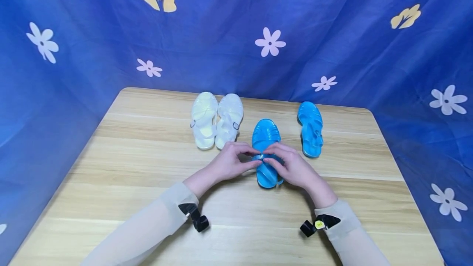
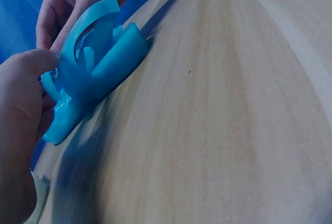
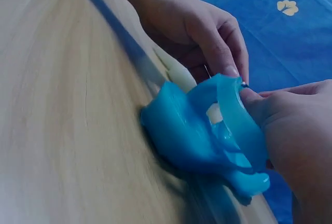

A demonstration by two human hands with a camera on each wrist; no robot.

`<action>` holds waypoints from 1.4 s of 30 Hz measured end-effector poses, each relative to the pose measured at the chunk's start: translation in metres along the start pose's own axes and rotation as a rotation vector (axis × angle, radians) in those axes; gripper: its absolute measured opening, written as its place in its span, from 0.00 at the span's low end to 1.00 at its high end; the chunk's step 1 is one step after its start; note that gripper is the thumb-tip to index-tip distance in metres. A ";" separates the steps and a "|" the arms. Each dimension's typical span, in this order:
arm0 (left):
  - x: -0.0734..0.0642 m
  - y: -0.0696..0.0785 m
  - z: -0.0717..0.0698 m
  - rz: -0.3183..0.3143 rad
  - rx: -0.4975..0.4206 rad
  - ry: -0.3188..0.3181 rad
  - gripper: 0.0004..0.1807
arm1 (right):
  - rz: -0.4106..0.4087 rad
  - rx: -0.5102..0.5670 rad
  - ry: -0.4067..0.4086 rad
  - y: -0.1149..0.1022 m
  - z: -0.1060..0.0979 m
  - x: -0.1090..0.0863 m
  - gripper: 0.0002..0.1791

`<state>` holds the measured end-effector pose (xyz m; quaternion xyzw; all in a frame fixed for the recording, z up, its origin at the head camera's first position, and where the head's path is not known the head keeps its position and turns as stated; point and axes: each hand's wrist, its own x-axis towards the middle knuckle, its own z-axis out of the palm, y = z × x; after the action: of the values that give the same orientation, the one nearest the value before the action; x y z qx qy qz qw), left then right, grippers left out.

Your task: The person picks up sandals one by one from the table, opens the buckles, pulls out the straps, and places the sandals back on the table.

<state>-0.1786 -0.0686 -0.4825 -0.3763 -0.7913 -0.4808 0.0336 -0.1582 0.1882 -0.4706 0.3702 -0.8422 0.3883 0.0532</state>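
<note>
A blue jelly sandal [image 1: 265, 134] lies on the table between both hands, its toe toward the back. From the left, my left hand [image 1: 232, 161] pinches the sandal's ankle strap by the small buckle. Opposite it, my right hand [image 1: 294, 166] pinches the same strap, fingertips nearly meeting the left ones. In the right wrist view the strap [image 3: 236, 115] arches above the sole, and the thumbs partly hide the buckle. Whether the strap is through the buckle I cannot tell. The left wrist view shows the sandal's heel end [image 2: 122, 50] close to the table.
Side by side at the back stand two whitish clear sandals, a left one [image 1: 204, 110] and a right one [image 1: 230, 110], near my left hand. A second blue sandal [image 1: 310, 123] lies back right. Blue flowered cloth [image 1: 221, 24] hangs behind the wooden table [image 1: 129, 151].
</note>
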 end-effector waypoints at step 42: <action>0.001 -0.002 0.001 0.091 0.086 -0.005 0.11 | 0.015 -0.052 -0.069 -0.011 -0.001 0.009 0.10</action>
<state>-0.1806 -0.0678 -0.4835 -0.4114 -0.7934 -0.4433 0.0696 -0.1574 0.1790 -0.4591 0.3755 -0.8562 0.3536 0.0310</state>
